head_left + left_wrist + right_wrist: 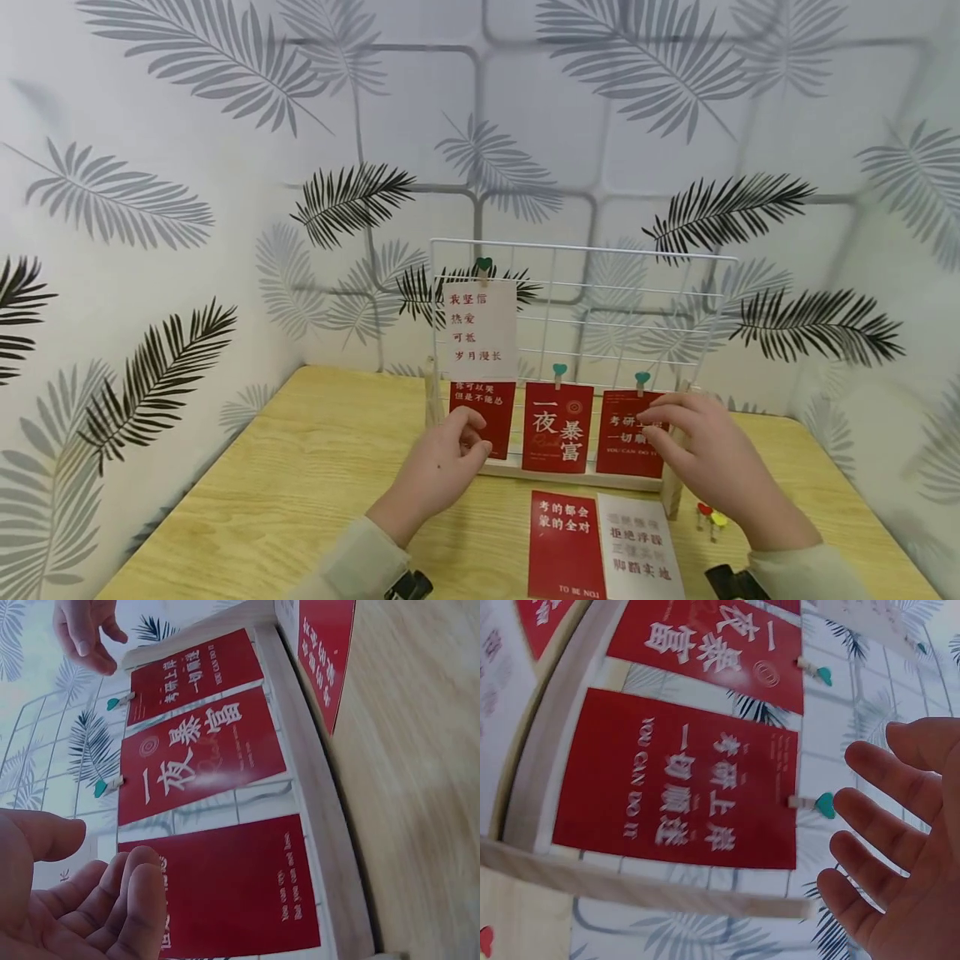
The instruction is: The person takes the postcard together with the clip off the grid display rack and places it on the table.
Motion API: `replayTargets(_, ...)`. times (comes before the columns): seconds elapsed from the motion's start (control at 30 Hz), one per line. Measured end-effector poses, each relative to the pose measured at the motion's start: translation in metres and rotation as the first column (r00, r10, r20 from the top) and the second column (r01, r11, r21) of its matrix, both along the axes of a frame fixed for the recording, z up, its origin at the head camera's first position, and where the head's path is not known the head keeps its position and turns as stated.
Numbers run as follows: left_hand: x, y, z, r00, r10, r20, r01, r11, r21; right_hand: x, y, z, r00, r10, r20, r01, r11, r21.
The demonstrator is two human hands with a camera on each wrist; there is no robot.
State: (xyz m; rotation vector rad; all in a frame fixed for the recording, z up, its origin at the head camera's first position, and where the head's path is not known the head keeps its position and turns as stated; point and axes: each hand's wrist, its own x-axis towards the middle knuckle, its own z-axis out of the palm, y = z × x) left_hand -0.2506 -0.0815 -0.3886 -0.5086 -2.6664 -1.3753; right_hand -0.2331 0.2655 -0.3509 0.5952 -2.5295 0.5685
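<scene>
A white wire grid rack (622,325) on a wooden base stands on the table. Red cards hang low on it: a left one (232,889), a middle one (557,429) and a right one (679,780). Teal heart clips hold the middle and right cards. Higher up on the left hangs a white card (482,329) under a dark green heart clip (483,267). My left hand (442,462) is in front of the left red card, fingers loosely bent and holding nothing. My right hand (708,442) hovers by the right card's teal clip (824,805), fingers spread, nothing in them.
On the table in front of the rack lie another red card (566,546) and another white card (641,546), side by side. Red and yellow heart clips (717,520) lie near my right wrist. Behind the rack is a leaf-patterned wall (540,117).
</scene>
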Motion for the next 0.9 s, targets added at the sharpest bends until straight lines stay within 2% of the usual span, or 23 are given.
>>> replayTargets(0.3,-0.003,-0.01,0.014,0.995,0.032,-0.091,-0.036,0.999,-0.041,-0.004,-0.024,0.028,0.988,0.069,-0.135,-0.065,0.997,0.032)
replayTargets(0.6,-0.007,-0.017,0.023,0.987,0.055,-0.151,-0.061,0.997,-0.038,-0.007,-0.044,0.058,0.96,0.119,-0.252,-0.099,0.991,0.091)
replayTargets(0.73,-0.01,-0.021,0.03,0.985,0.08,-0.155,-0.085,0.996,-0.025,-0.01,-0.054,0.07,0.948,0.123,-0.294,-0.089,0.988,0.127)
replayTargets(0.9,-0.012,-0.026,0.038,0.982,0.101,-0.158,-0.103,0.995,-0.008,-0.013,-0.066,0.083,0.943,0.124,-0.309,-0.081,0.986,0.148)
